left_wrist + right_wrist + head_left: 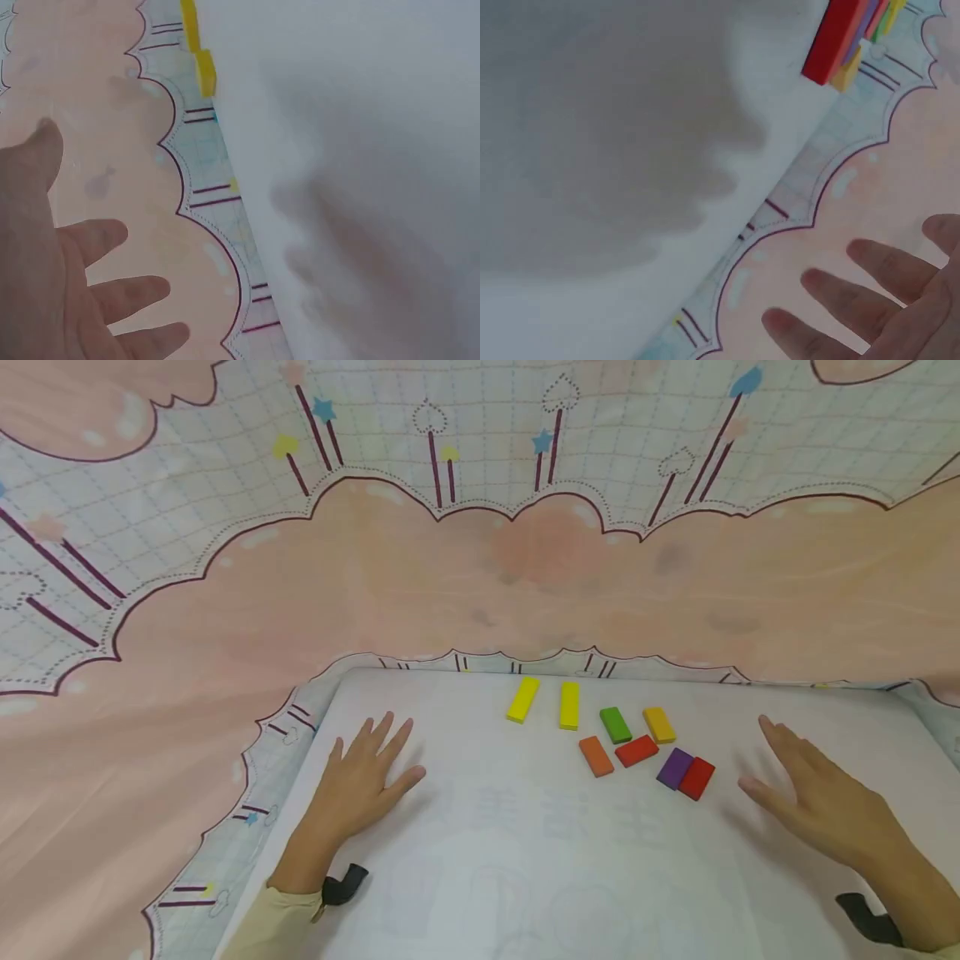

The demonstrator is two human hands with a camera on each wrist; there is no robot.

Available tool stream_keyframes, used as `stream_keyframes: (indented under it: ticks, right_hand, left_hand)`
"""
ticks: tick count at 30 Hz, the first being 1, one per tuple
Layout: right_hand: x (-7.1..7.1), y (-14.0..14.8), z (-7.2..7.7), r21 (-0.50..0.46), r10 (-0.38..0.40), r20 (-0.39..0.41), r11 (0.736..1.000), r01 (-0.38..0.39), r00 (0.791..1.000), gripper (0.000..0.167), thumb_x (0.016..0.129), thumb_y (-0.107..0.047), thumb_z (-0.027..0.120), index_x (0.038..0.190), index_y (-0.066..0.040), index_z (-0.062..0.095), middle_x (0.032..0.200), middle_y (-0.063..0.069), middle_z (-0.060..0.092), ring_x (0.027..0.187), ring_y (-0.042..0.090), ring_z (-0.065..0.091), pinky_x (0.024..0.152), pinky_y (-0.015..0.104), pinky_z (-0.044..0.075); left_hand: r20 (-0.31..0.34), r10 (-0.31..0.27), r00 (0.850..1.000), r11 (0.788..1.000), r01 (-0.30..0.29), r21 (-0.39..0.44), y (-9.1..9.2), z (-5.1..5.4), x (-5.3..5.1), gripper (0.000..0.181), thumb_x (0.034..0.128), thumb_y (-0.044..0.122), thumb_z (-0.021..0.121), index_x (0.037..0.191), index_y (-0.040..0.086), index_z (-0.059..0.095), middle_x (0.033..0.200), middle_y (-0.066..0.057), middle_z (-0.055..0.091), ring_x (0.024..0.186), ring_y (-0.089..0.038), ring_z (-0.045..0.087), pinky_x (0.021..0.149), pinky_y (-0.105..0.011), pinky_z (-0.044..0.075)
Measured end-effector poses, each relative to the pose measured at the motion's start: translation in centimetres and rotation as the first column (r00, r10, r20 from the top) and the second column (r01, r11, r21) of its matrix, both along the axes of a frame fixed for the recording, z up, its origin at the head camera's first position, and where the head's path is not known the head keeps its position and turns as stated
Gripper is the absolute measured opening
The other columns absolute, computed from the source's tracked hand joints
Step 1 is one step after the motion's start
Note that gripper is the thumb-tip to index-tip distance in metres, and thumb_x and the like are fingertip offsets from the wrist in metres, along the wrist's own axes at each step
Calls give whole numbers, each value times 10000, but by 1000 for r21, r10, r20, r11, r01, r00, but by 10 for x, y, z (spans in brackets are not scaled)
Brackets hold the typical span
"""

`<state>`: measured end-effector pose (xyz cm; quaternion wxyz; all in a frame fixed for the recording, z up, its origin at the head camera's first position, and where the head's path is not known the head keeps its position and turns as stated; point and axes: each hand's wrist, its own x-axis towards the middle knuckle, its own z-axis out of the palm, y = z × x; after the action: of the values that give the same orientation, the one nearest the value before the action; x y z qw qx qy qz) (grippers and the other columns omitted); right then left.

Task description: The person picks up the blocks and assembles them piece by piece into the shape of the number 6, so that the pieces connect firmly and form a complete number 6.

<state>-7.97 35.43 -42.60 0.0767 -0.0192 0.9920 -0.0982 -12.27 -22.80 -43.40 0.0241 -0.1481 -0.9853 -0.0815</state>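
Several coloured blocks lie flat on a white board. Two long yellow blocks (pixel 522 700) are at its far edge. To their right are a green block (pixel 616 725), an orange block (pixel 596 757), a red block (pixel 637 751) and a yellow-orange block (pixel 659 725). A purple block (pixel 675 768) touches a second red block (pixel 696 778), which also shows in the right wrist view (pixel 834 41). My left hand (pixel 367 785), fingers spread, is over the board left of the blocks, holding nothing. Right of the blocks, my right hand (pixel 832 802) is held with straight fingers, holding nothing.
The white board (pixel 465 827) spans the front, with faint marks showing through. Around it lies a pink and pale blue patterned cloth (pixel 420 585) that rises behind the far edge. A dark strap (pixel 345 885) sits at the left wrist, another strap (pixel 868 918) at the right.
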Motion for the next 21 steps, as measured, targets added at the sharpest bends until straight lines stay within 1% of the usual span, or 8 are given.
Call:
stream_keyframes:
  ticks: [3, 5, 7, 9, 11, 13, 16, 21]
  right_hand:
    - [-9, -8, 3, -24, 21, 10, 999, -21, 1000, 953, 985, -680, 454, 1649, -225, -57, 1566, 356, 341, 1326, 619, 417, 796, 777, 474]
    - [-15, -14, 2, -57, 37, 0, 998, -37, 999, 914, 998, -655, 455, 1655, -207, 5, 1500, 340, 461, 1241, 583, 530, 761, 726, 516]
    - [-22, -21, 0, -95, 55, -20, 994, -56, 998, 860, 1014, -618, 461, 1656, -176, 101, 1421, 305, 567, 1139, 523, 617, 746, 678, 541]
    - [-31, -29, -1, -134, 65, -25, 989, -68, 998, 818, 1022, -593, 471, 1641, -134, 198, 1341, 267, 638, 1055, 459, 654, 739, 640, 550]
    - [-41, -38, -2, -162, 72, -29, 984, -75, 997, 787, 1022, -577, 488, 1609, -93, 291, 1280, 244, 671, 1029, 415, 661, 752, 613, 558]
    - [-52, -46, -3, -185, 78, -32, 979, -83, 996, 761, 1019, -560, 508, 1574, -61, 359, 1224, 237, 688, 1048, 421, 654, 780, 603, 571]
    - [-67, -61, -4, -226, 88, -36, 970, -94, 995, 733, 1003, -538, 560, 1529, -43, 434, 1166, 214, 700, 1029, 383, 661, 761, 523, 602]
    - [-90, -88, -4, -286, 92, -25, 954, -96, 995, 695, 984, -506, 617, 1494, -50, 492, 1139, 187, 699, 983, 310, 655, 772, 448, 609]
  left_hand:
    - [-9, -12, 1000, 996, 13, 93, 9, -2, -7, 727, 1035, 603, 434, 1608, 166, 341, 1638, -145, 380, 1490, -399, 385, 1169, -652, 329]
    - [-6, -10, 1000, 986, 10, 166, 15, -4, -14, 689, 1051, 555, 444, 1581, 117, 389, 1588, -163, 452, 1445, -391, 454, 1145, -605, 394]
    - [14, -1, 1000, 970, -3, 242, 21, -5, -20, 654, 1056, 518, 467, 1550, 89, 438, 1532, -173, 516, 1391, -383, 517, 1114, -577, 441]
    - [49, 7, 999, 951, -22, 308, 28, -7, -28, 621, 1054, 486, 497, 1520, 75, 479, 1482, -174, 566, 1326, -365, 581, 1068, -560, 488]
    - [94, 13, 995, 926, -48, 374, 37, -10, -35, 588, 1046, 453, 534, 1493, 71, 514, 1418, -171, 620, 1249, -351, 639, 1020, -547, 524]
    - [138, 18, 990, 901, -76, 428, 48, -13, -42, 554, 1040, 416, 559, 1467, 64, 542, 1361, -161, 661, 1179, -330, 680, 983, -527, 550]
    - [187, 45, 981, 867, -132, 481, 67, -16, -51, 498, 1030, 378, 586, 1418, 65, 592, 1272, -139, 711, 1132, -309, 700, 967, -504, 563]
    - [219, 90, 972, 836, -193, 514, 95, -20, -68, 427, 1009, 360, 618, 1323, 76, 672, 1166, -108, 748, 1075, -278, 705, 938, -458, 576]
